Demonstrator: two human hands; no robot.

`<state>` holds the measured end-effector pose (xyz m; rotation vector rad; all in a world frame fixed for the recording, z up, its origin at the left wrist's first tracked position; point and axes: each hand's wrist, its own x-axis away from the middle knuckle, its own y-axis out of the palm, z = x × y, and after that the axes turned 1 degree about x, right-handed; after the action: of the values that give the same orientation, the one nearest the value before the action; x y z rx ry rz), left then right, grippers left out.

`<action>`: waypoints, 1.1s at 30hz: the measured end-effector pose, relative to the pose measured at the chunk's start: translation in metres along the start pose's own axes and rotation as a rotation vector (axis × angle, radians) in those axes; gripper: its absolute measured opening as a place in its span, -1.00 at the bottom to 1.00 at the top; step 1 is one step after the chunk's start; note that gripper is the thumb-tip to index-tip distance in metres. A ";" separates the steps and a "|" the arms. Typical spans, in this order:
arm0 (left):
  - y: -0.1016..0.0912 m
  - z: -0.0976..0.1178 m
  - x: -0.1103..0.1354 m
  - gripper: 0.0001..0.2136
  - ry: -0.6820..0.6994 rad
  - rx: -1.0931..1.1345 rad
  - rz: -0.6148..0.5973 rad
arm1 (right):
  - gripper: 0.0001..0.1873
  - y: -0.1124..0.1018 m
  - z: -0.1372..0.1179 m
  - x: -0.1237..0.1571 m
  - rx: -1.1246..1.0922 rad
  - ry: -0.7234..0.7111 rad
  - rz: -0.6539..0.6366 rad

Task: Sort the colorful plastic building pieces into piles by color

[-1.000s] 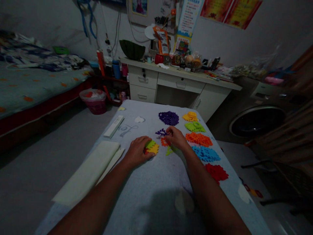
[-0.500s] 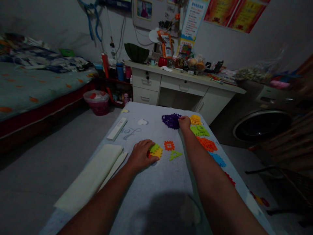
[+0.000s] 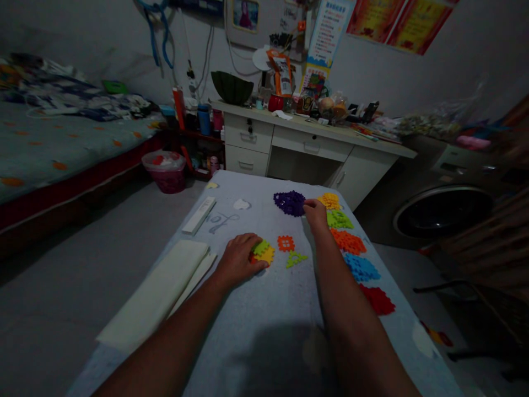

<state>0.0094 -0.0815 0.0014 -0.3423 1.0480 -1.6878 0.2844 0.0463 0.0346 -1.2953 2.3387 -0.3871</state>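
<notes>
My left hand [image 3: 240,256] is wrapped round a small block made of notched plastic pieces [image 3: 264,251], green, yellow and red-orange, low on the table. Its thumb lies along the near side; the palm hides the rest. Just right of it lie a square orange window piece [image 3: 286,243] and a green triangular piece [image 3: 296,259]. My right hand [image 3: 316,212] is at the right edge of a pile of dark purple pieces [image 3: 290,203], fingers closed together. Whatever is between those fingertips is hidden.
Down the table's right side run piles of yellow [image 3: 329,200], green [image 3: 340,219], orange [image 3: 349,241], blue [image 3: 362,268] and red pieces [image 3: 379,300]. At left are a long white box [image 3: 199,215] and a folded pale cloth [image 3: 157,295]. A cluttered desk [image 3: 248,135] stands behind.
My right hand has drawn slightly back from the purple pile, and its forearm has swung left, uncovering more of the blue and red piles. My left hand keeps its hold on the block.
</notes>
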 end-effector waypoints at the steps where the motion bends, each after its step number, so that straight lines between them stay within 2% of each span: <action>1: 0.000 0.000 0.000 -0.45 0.003 -0.002 0.003 | -0.74 -0.004 -0.002 0.007 -0.007 -0.006 -0.025; 4: 0.002 -0.002 0.000 -0.45 0.013 -0.006 0.009 | -0.79 -0.016 -0.009 0.028 0.017 -0.032 -0.207; 9: 0.002 -0.002 -0.001 -0.45 -0.001 -0.012 0.019 | -0.85 -0.025 -0.019 0.058 0.237 -0.163 -0.664; 12: 0.001 -0.001 -0.001 -0.48 -0.007 -0.016 0.026 | -0.76 -0.023 -0.023 0.065 0.440 -0.199 -0.783; 16: 0.001 -0.001 -0.001 -0.50 -0.008 -0.022 0.033 | -0.68 -0.020 -0.027 0.068 0.598 -0.221 -0.799; 21: 0.001 -0.001 -0.001 -0.55 -0.006 -0.015 0.034 | -0.75 -0.023 -0.033 0.071 0.626 -0.205 -0.828; 28: -0.003 0.001 -0.002 -0.55 0.015 0.003 0.030 | -0.85 -0.037 -0.046 0.067 0.407 -0.216 -0.798; 33: -0.004 0.001 -0.004 -0.52 0.016 0.004 0.054 | -0.85 -0.061 -0.059 0.062 0.206 -0.316 -0.617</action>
<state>0.0093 -0.0788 0.0059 -0.2956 1.0564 -1.6469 0.2712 -0.0364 0.0978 -1.8023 1.5646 -0.5451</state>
